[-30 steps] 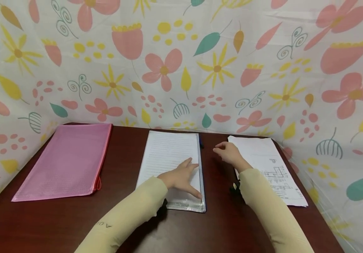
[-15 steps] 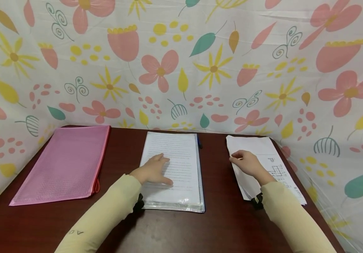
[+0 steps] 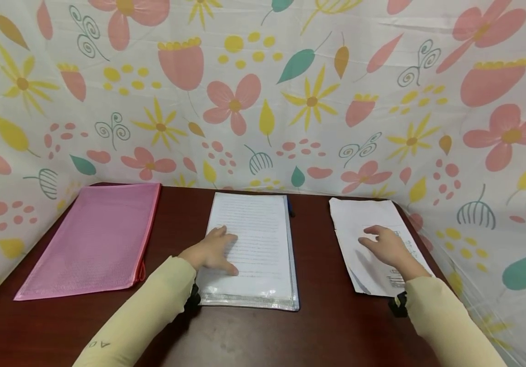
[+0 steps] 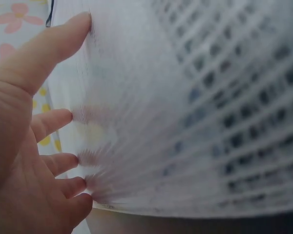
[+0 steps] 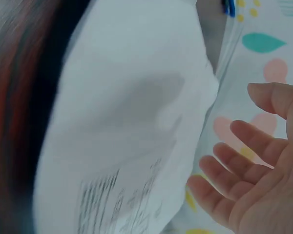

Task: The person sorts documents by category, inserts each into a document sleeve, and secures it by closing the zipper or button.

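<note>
My left hand (image 3: pixel 212 251) has its fingers spread, and the fingertips touch the left side of a clear zip document pouch (image 3: pixel 258 302). Inside the pouch, white paper with fine lines of print shows through; a blue zipper pull (image 3: pixel 290 208) sticks out at its upper right. To the right, my right hand (image 3: pixel 386 250) is over a stack of printed paper sheets (image 3: pixel 352 219), with thumb and fingers apart and nothing between them. The right wrist view shows the same hand (image 5: pixel 249 165) clear of the sheets (image 5: pixel 132 53). Part of the print lies hidden under that hand.
A pink mesh zip pouch (image 3: pixel 98 234) with a red edge and pull cord lies at the left of the dark brown table (image 3: pixel 254 336). A white curtain (image 3: pixel 263 102) with floral patterns hangs behind and along the sides.
My left hand has moved left across the clear pouch. From beside the paper stack, my right hand went to its left edge, then over the sheets, thumb and fingers parting.
</note>
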Tool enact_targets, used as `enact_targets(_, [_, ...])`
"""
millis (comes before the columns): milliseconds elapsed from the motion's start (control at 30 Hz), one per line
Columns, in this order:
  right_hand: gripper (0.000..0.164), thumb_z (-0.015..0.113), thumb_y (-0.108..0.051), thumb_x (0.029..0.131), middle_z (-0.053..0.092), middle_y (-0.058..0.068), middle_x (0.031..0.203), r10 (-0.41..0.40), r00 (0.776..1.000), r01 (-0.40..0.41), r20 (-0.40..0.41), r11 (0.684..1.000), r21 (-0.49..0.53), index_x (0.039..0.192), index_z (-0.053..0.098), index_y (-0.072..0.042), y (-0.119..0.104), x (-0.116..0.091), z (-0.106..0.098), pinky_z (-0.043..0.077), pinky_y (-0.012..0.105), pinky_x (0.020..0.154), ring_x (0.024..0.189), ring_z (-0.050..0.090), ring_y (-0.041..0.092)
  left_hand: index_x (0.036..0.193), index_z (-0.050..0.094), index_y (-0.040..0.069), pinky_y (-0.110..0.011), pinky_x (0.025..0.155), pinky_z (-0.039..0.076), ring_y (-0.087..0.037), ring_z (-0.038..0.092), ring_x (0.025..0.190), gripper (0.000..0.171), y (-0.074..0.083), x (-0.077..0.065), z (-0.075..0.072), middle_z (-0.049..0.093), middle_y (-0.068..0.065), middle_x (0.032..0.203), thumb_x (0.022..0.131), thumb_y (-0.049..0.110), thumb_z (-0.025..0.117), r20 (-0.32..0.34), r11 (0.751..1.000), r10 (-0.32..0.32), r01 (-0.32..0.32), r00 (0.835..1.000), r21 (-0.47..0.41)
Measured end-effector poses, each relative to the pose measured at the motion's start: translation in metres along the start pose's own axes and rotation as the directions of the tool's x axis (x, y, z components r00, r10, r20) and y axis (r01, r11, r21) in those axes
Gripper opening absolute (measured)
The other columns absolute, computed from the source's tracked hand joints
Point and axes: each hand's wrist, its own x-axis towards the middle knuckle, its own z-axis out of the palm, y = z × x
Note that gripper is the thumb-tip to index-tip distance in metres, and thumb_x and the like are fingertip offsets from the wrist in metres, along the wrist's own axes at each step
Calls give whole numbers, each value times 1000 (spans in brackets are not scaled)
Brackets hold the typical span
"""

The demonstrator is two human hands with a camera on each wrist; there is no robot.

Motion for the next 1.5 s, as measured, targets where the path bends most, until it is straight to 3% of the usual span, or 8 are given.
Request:
enact_targets(267, [57,51,-32,95,46,39,127,86,994,-87,61,996,14,130,45,12,25,-5,-2,46,56,84,110,50,53,145,37,15,-58,112,22,-40,6,145,94,4,2,3,11,-20,157,68,45,82,-10,1000,-2,2,1000,-7])
enact_targets(500, [61,50,-35,95,43,42,128,122,991,-123,55,992,8,132,40,13,45,-6,6,44,57,87,111,49,52,145,36,14,-57,112,22,-40,6,145,92,14,9,8,11,-20,157,71,46,79,-9,1000,25,-25,1000,-10])
enact_targets(767, [74,53,-39,93,26,46,135,196,978,-197,77,980,10,136,29,17,54,-7,0,33,64,98,122,31,58,146,35,14,-56,112,23,-41,7,145,94,28,18,12,11,-20,157,70,49,79,-23,999,38,-37,999,8])
enact_targets(933, [83,53,-43,91,23,49,133,247,967,-247,68,969,-3,138,23,18,60,-7,-7,30,66,97,121,27,60,146,35,15,-55,113,23,-40,7,145,94,35,24,13,11,-20,157,71,50,78,-30,999,43,-42,999,24])
enact_targets(1267, [96,59,-51,86,18,48,135,374,922,-376,100,927,1,140,18,17,67,-7,-11,29,64,99,120,26,56,146,36,16,-55,113,22,-40,7,145,93,48,33,18,11,-19,157,70,52,77,-36,999,39,-38,999,26])
enact_targets(1400, [101,58,-55,85,18,48,134,375,918,-377,126,926,-9,140,15,19,73,-9,-7,29,64,98,119,26,57,146,35,17,-54,114,22,-39,7,145,92,50,35,22,11,-18,158,71,52,77,-27,999,37,-36,999,30])
enact_targets(1500, [103,56,-57,85,24,47,131,376,919,-378,120,926,-7,139,14,20,78,-11,-8,36,60,93,113,33,55,146,35,17,-54,114,22,-39,7,145,92,52,38,25,11,-18,158,72,53,76,-31,998,47,-46,998,39])
